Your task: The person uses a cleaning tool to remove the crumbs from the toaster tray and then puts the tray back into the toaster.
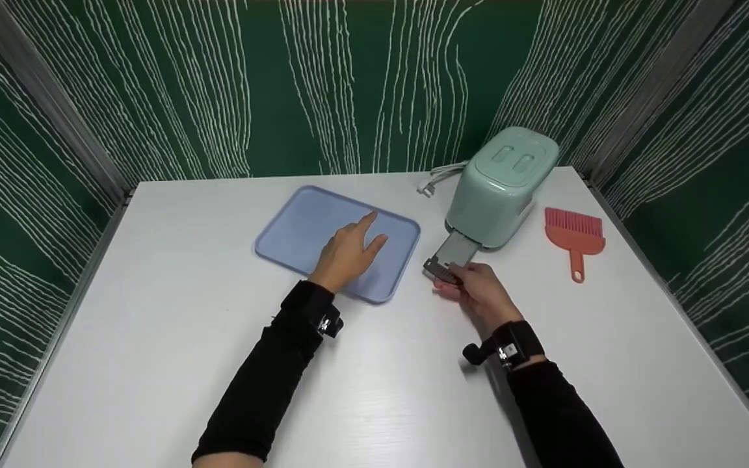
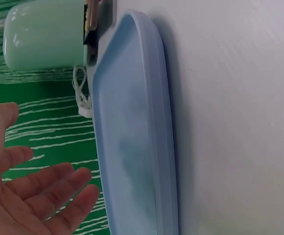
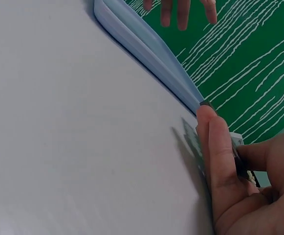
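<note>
A mint-green toaster (image 1: 498, 188) stands at the back right, with its grey crumb tray (image 1: 458, 248) sticking out at the base towards me. My right hand (image 1: 484, 294) pinches the dark outer end of that crumb tray, thumb on top and fingers below. In the right wrist view the fingers (image 3: 221, 152) partly hide it. A flat blue serving tray (image 1: 290, 227) lies on the table left of the toaster. Over it hovers my left hand (image 1: 348, 253), fingers spread and holding nothing; the left wrist view shows this hand (image 2: 44, 196) apart from the blue tray.
Right of the toaster lies a small orange hand brush (image 1: 576, 240) with pinkish-red bristles. The toaster's white cord and plug (image 1: 428, 187) rest behind the blue tray, near the back edge. Green walls with white lines enclose the white table (image 1: 173, 312) at the back and sides.
</note>
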